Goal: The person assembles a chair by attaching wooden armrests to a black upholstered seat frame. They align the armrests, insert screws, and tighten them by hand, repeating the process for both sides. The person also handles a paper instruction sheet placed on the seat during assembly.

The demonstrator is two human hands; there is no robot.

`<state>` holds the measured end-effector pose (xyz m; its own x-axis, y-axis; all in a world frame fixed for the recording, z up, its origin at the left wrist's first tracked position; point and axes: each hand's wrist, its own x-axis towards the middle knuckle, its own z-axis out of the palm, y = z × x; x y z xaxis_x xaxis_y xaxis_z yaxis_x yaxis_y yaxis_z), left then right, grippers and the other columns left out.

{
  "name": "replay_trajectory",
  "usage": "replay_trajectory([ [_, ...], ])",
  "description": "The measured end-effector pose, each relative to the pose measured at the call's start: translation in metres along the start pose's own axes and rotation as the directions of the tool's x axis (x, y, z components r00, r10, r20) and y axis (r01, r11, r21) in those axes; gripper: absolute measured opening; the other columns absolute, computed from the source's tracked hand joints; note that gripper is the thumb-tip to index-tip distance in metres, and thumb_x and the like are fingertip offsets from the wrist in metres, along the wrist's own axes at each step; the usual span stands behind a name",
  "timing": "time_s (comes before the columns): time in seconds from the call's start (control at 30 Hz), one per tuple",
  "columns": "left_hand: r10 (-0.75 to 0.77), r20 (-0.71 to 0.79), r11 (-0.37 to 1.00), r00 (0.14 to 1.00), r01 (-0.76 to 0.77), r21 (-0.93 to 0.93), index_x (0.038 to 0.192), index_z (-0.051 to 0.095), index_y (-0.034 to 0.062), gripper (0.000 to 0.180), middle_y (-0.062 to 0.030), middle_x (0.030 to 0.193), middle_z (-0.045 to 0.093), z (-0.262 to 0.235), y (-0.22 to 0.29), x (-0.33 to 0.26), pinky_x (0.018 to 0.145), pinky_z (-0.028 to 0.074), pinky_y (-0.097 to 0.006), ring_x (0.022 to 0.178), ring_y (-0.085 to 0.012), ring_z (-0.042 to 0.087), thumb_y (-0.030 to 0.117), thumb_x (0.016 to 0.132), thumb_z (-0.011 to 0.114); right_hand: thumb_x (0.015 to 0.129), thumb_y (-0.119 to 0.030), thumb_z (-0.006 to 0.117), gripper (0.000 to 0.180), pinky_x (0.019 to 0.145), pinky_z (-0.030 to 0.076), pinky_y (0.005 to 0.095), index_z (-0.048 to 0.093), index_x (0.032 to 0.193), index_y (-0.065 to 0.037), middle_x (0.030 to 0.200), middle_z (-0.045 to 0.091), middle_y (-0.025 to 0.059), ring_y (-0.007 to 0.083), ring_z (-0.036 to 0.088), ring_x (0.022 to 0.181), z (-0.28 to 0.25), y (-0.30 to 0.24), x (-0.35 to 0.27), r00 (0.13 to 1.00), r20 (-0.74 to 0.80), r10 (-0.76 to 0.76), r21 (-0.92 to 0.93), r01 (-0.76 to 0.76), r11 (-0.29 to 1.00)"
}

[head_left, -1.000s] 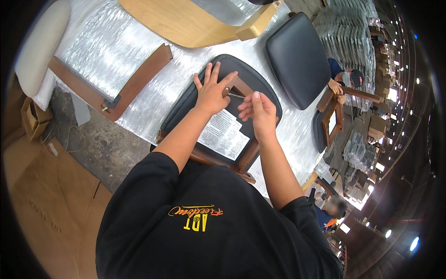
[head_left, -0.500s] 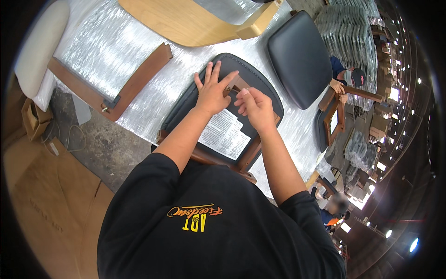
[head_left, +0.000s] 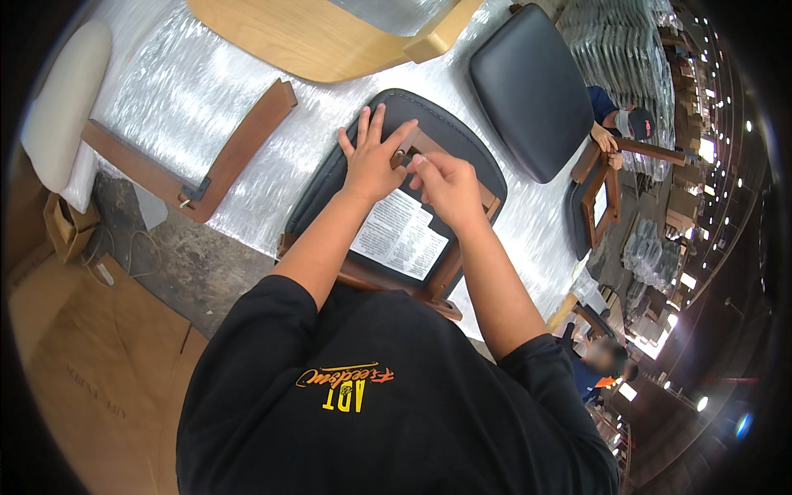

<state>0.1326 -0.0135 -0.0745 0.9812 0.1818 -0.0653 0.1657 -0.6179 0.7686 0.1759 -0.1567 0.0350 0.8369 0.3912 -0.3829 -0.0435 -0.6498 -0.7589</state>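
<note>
A black padded chair seat (head_left: pixel 330 186) lies underside up, with a brown wooden frame (head_left: pixel 437 142) across it and a white printed label (head_left: pixel 402 237) in its middle. My left hand (head_left: pixel 371 167) rests over the frame and the seat's edge, fingers spread, the thumb beside a small metal fitting (head_left: pixel 398 154) in the wood. Right beside it, my right hand (head_left: pixel 448 186) is closed, its thumb and fingertips pinched at the frame near that fitting. What the pinch holds is too small and too covered to make out.
Film-wrapped table (head_left: pixel 239 124) under the work. A curved brown wooden part (head_left: pixel 227 165) lies left, a pale wooden part (head_left: pixel 313 41) beyond, a black seat pad (head_left: pixel 532 95) to the right. A white cushion (head_left: pixel 70 103) stands at far left. Another person's hands (head_left: pixel 606 140) hold a chair frame at right.
My right hand has turned and moved slightly left, its fingertips now closer to the fitting and my left thumb. My left hand stays spread on the frame.
</note>
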Motion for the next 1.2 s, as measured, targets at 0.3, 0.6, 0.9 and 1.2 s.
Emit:
replay_trajectory([
  [0.3, 0.012, -0.020, 1.000, 1.000, -0.012, -0.011, 0.150, 0.053, 0.0386, 0.074, -0.0216, 0.170, 0.025, -0.005, 0.004, 0.000, 0.119, -0.003, -0.074, 0.161, -0.0394, 0.010, 0.019, 0.083, 0.076, 0.108, -0.022, 0.052, 0.032, 0.068, 0.057, 0.0300, 0.058, 0.129, 0.001, 0.125, 0.071, 0.0205, 0.0184, 0.072, 0.083, 0.011, -0.029, -0.007, 0.926, 0.181, 0.332, 0.924, -0.276, 0.265],
  [0.6, 0.005, -0.006, 0.999, 1.000, -0.005, 0.044, 0.153, 0.051, 0.0392, 0.086, -0.0201, 0.170, 0.023, -0.001, 0.008, 0.003, 0.117, 0.001, -0.076, 0.160, -0.0418, 0.012, 0.016, 0.073, 0.073, 0.108, -0.037, 0.059, 0.037, 0.061, 0.054, 0.0296, 0.067, 0.109, -0.001, 0.095, 0.076, 0.0134, 0.0168, 0.069, 0.070, -0.024, -0.038, -0.032, 0.956, -0.142, 0.256, 0.741, -0.069, 0.668],
  [0.9, -0.019, 0.040, 0.990, 0.999, 0.013, 0.142, 0.159, 0.041, 0.0142, 0.094, -0.0143, 0.172, 0.024, -0.004, 0.012, 0.009, 0.121, 0.008, -0.069, 0.161, -0.0327, 0.013, 0.022, 0.071, 0.074, 0.110, -0.036, 0.053, 0.038, 0.045, 0.036, 0.0257, 0.060, 0.083, -0.010, 0.061, 0.050, -0.0024, 0.0088, 0.045, 0.050, -0.126, 0.092, -0.127, 0.742, -0.463, 0.484, 0.589, -0.151, 0.794],
  [1.2, -0.010, 0.096, 0.961, 0.995, -0.017, 0.276, 0.157, 0.040, 0.0058, 0.084, -0.0148, 0.171, 0.025, -0.007, 0.018, 0.006, 0.123, 0.011, -0.067, 0.161, -0.0328, 0.013, 0.025, 0.082, 0.072, 0.111, -0.035, 0.051, 0.039, 0.048, 0.041, 0.0262, 0.060, 0.085, -0.008, 0.064, 0.055, 0.0003, 0.0101, 0.050, 0.053, -0.093, 0.175, -0.143, 0.713, -0.616, 0.334, 0.288, -0.191, 0.938],
])
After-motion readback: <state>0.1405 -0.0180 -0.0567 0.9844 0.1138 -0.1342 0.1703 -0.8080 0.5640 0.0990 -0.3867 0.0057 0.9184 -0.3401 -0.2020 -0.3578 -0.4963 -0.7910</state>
